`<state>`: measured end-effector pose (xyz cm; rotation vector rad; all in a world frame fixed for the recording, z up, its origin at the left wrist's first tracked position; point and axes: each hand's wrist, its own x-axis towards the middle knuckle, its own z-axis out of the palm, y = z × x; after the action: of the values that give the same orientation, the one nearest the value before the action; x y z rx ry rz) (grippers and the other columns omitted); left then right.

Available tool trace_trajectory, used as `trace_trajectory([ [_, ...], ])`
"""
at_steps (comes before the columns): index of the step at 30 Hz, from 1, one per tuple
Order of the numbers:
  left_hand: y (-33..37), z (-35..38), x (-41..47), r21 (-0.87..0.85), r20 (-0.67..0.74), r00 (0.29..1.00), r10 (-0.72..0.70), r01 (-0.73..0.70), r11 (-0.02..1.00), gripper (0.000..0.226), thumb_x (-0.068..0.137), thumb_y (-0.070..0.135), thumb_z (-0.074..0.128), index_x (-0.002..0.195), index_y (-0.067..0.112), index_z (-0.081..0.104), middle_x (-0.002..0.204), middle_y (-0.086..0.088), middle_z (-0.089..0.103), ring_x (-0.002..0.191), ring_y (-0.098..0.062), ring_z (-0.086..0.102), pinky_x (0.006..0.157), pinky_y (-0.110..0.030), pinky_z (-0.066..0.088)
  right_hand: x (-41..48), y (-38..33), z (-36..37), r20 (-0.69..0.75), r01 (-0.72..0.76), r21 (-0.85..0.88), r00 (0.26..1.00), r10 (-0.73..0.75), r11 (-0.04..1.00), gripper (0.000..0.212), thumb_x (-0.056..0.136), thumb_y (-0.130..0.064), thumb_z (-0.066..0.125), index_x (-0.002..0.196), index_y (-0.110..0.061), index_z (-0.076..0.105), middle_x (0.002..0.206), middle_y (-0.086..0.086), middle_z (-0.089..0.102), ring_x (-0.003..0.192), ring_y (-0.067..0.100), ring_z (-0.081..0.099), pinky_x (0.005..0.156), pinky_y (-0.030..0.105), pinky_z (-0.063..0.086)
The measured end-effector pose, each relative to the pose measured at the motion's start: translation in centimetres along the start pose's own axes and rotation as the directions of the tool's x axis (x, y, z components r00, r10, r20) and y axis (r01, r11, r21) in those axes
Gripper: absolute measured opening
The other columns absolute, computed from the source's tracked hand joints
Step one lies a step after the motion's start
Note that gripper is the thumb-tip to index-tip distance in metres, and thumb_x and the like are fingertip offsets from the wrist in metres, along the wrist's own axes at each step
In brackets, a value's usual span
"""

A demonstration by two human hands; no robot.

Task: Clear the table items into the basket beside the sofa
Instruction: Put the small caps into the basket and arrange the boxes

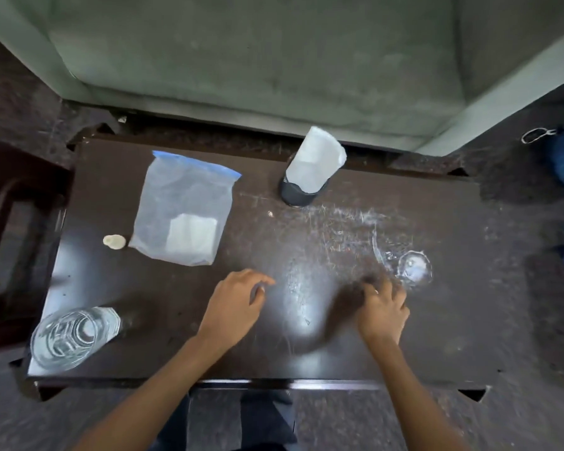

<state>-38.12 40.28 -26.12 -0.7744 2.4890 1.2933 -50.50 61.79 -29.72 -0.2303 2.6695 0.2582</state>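
Reaching over table's (453,320) front edge, hands (235,307) (383,309) apart, glass (66,336) at left corner.

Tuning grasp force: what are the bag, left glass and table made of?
Bag: thin clear plastic film, blue zip strip, contents show through. Left glass: likely clear glass, transparent, bright refractions. Table: dark glossy wood or laminate, scratched, mirrors light.

Your table (453,320) is dark brown, streaked with white scratches. On it, the clear bag (184,206) has a blue strip, and the dark grey cup (295,193) holds white paper (316,161).
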Motion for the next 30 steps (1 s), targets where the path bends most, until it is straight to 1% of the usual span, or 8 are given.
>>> trace_trajectory([
  [8, 0.0, -1.9, 0.1, -0.066, -0.012, 0.998, -0.066, 0.066, 0.996, 0.028, 0.092, 0.013, 0.049, 0.110, 0.026, 0.064, 0.116, 0.012, 0.063, 0.111, -0.008, 0.054, 0.097, -0.024, 0.041, 0.7, -1.9, 0.2, -0.013, -0.036, 0.459, 0.999, 0.048, 0.888, 0.022, 0.082, -0.005, 0.049, 0.093, -0.005, 0.068, 0.104, 0.022, 0.061, 0.086, 0.039, 0.061, 0.069, 0.034, 0.045],
  [11, 0.1, -5.1, -0.6, -0.079, -0.069, 0.994, -0.079, 0.073, 0.994, 0.029, 0.092, 0.016, 0.049, 0.112, 0.032, 0.062, 0.119, 0.017, 0.061, 0.111, -0.006, 0.057, 0.094, -0.024, 0.045, 0.2, -7.4, -2.3, 0.078, -0.054, 0.851, 0.997, -0.023, 0.522, 0.010, 0.078, 0.005, 0.061, 0.081, 0.000, 0.070, 0.062, 0.006, 0.070, 0.058, 0.024, 0.066, 0.058, 0.022, 0.049],
  [13, -0.2, -8.6, -1.4, 0.052, -0.199, 0.979, -0.052, 0.063, 0.997, 0.030, 0.091, 0.018, 0.049, 0.112, 0.036, 0.061, 0.119, 0.021, 0.061, 0.107, -0.005, 0.059, 0.086, -0.021, 0.043, -0.8, -12.4, -4.2, 0.144, -0.072, 0.943, 0.968, -0.204, 0.325, 0.018, 0.079, 0.011, 0.061, 0.084, -0.004, 0.067, 0.057, -0.003, 0.067, 0.046, 0.006, 0.062, 0.051, 0.016, 0.051],
  [16, -2.5, -14.9, -2.2, 0.079, -0.377, 0.924, -0.058, 0.095, 0.992, 0.031, 0.087, 0.016, 0.053, 0.110, 0.034, 0.063, 0.117, 0.018, 0.063, 0.103, -0.010, 0.061, 0.086, -0.026, 0.046, -2.3, -20.2, -5.5, 0.026, 0.148, 0.923, 0.897, -0.441, 0.354, 0.020, 0.076, 0.002, 0.066, 0.081, -0.017, 0.069, 0.073, 0.000, 0.065, 0.053, -0.002, 0.059, 0.056, 0.018, 0.050],
  [18, -5.8, -18.3, -1.5, 0.090, -0.380, 0.920, -0.100, 0.144, 0.985, 0.035, 0.085, 0.012, 0.055, 0.113, 0.030, 0.062, 0.119, 0.012, 0.063, 0.105, -0.014, 0.061, 0.090, -0.031, 0.049, -3.4, -24.7, -5.6, -0.040, 0.280, 0.879, 0.850, -0.525, 0.386, 0.015, 0.072, -0.008, 0.067, 0.080, -0.019, 0.071, 0.082, -0.008, 0.065, 0.069, -0.001, 0.060, 0.070, 0.028, 0.053],
  [22, -13.2, -21.9, 1.3, 0.291, -0.144, 0.925, -0.352, 0.379, 0.878, 0.046, 0.084, 0.018, 0.059, 0.127, 0.026, 0.049, 0.129, -0.002, 0.053, 0.116, -0.025, 0.054, 0.095, -0.042, 0.046, -5.5, -32.0, -4.8, -0.081, 0.399, 0.798, 0.814, -0.575, 0.452, 0.018, 0.079, -0.003, 0.065, 0.095, -0.007, 0.072, 0.100, 0.007, 0.069, 0.089, 0.013, 0.058, 0.086, 0.025, 0.048],
  [25, -16.1, -21.4, 3.2, 0.399, 0.052, 0.875, -0.482, 0.424, 0.813, 0.060, 0.079, 0.028, 0.068, 0.130, 0.020, 0.037, 0.128, -0.009, 0.054, 0.117, -0.030, 0.054, 0.095, -0.040, 0.045, -6.6, -34.9, -4.0, -0.081, 0.422, 0.747, 0.825, -0.559, 0.515, 0.020, 0.081, -0.002, 0.062, 0.099, -0.005, 0.071, 0.104, 0.011, 0.068, 0.095, 0.021, 0.060, 0.088, 0.024, 0.045],
  [30, -17.6, -18.9, 4.3, 0.473, 0.047, 0.905, -0.423, 0.353, 0.807, 0.059, 0.078, 0.040, 0.068, 0.123, 0.017, 0.036, 0.120, -0.011, 0.061, 0.110, -0.032, 0.060, 0.084, -0.036, 0.044, -7.0, -36.4, -2.7, -0.082, 0.457, 0.694, 0.818, -0.569, 0.556, 0.022, 0.081, -0.002, 0.061, 0.101, -0.006, 0.070, 0.105, 0.013, 0.067, 0.097, 0.025, 0.061, 0.088, 0.025, 0.046],
])
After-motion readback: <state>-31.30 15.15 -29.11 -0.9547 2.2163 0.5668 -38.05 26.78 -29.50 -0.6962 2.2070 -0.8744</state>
